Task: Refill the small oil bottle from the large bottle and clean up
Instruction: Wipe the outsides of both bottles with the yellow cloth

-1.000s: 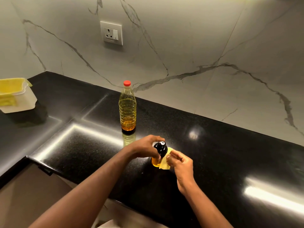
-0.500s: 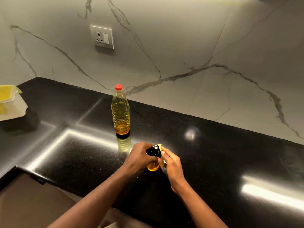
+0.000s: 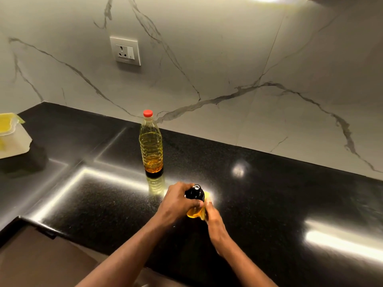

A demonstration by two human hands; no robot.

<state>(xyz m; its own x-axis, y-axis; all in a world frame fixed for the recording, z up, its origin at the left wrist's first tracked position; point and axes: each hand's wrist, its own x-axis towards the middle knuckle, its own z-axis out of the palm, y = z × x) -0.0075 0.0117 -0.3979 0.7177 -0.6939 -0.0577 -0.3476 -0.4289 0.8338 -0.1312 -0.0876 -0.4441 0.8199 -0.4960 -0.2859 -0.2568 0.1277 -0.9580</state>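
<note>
Black tabletop, head view: your left grip is wrapped round the small oil bottle just under its black cap, with the bottle upright. Your right grip pinches a yellow cloth against the bottle's right side. The large bottle, red cap on, stands apart behind it, nearer the marble wall.

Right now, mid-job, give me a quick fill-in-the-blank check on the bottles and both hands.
1. The large bottle stands upright on the countertop; its cap is ____.
2. The left hand grips the small bottle near its ____ top.
3. The cloth that the right hand holds against that bottle is ____.
Missing words: red; black; yellow.
</note>
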